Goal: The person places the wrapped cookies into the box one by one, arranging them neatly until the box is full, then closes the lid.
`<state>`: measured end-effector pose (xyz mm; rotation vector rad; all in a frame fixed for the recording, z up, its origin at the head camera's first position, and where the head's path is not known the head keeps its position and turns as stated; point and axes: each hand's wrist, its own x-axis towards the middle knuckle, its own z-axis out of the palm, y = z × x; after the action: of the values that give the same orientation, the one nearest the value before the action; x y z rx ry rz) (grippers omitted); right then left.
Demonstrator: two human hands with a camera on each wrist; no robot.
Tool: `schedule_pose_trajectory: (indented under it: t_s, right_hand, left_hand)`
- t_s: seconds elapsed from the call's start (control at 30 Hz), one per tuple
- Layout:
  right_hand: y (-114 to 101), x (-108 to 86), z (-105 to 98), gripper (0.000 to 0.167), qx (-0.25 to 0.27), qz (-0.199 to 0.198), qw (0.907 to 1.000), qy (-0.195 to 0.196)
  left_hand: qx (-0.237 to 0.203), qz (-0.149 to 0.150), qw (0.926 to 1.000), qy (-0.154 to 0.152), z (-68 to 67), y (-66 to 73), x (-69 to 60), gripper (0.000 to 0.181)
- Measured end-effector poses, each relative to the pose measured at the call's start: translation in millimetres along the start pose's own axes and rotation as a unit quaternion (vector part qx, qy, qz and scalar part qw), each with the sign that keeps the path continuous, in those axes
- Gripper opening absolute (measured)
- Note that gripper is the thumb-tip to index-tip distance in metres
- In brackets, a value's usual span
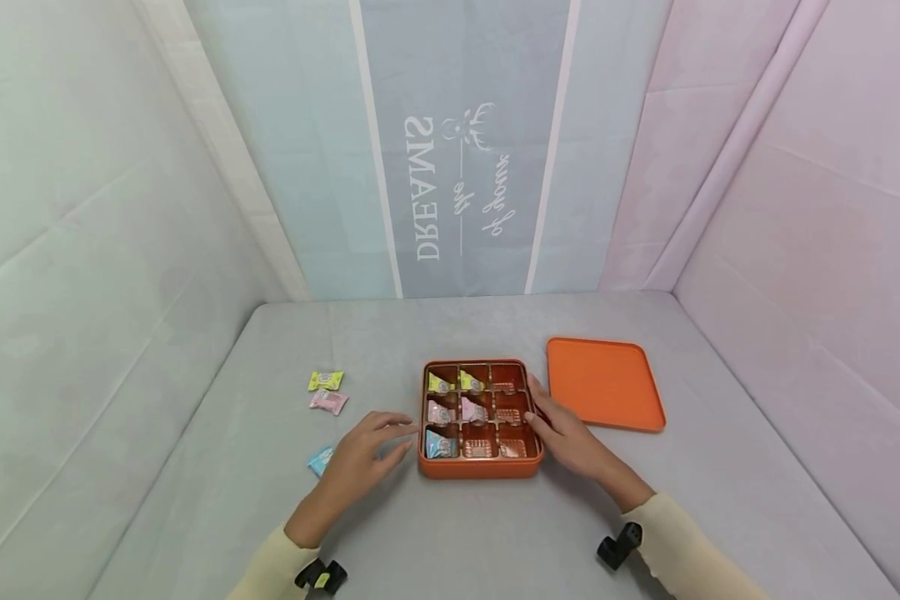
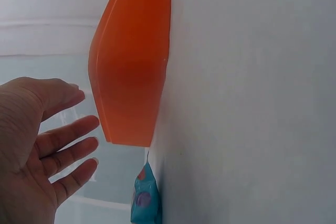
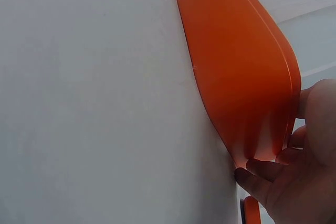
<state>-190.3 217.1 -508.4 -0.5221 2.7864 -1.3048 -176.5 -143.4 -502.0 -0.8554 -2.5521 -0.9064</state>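
Note:
An orange box [image 1: 480,470] with a divided tray lies on the table. In its left column sit a yellow-wrapped candy [image 1: 440,383], a pink-wrapped candy [image 1: 440,412] and a blue-wrapped candy [image 1: 440,446]. The middle column has a second yellow candy [image 1: 471,382] and a second pink candy [image 1: 473,410]. My left hand [image 1: 363,454] hovers at the box's left side, fingers spread and holding nothing. Partly behind that hand lies a loose blue candy [image 1: 320,461]. My right hand [image 1: 570,433] holds the box's right side, thumb at the rim and fingertips against the outer wall.
Left of the box lie a loose yellow candy [image 1: 326,381] and a loose pink candy [image 1: 329,402]. An orange lid [image 1: 603,383] rests at the back right, near the right hand. Fabric walls [image 1: 465,67] enclose the table [image 1: 480,542] on the back and sides.

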Motion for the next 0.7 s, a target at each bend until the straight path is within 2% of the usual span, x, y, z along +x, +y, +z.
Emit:
schedule_pose_trajectory:
  t_s: [0.17,0.37,0.53,0.7]
  right_hand:
    - [1.2,0.6,0.2,0.067,-0.004,-0.001,1.0000,0.001]
    - [-1.1,-0.5,-0.5,0.067,0.002,-0.001,1.0000,-0.001]
    - [0.6,0.0,-0.1,0.067,-0.001,0.000,1.0000,0.000]
    - [1.1,0.2,0.0,0.067,0.000,-0.001,1.0000,0.000]
  left_hand:
    - [0.001,-0.023,0.9996,-0.014,-4.1,-1.8,-7.9,0.027]
    - [0.006,-0.038,0.9991,-0.018,-8.6,-2.9,-18.2,0.028]
    - [0.010,-0.044,0.9988,-0.018,-10.4,-1.7,-22.5,0.030]
    - [0.031,-0.044,0.9979,-0.035,-13.2,0.2,-24.9,0.030]
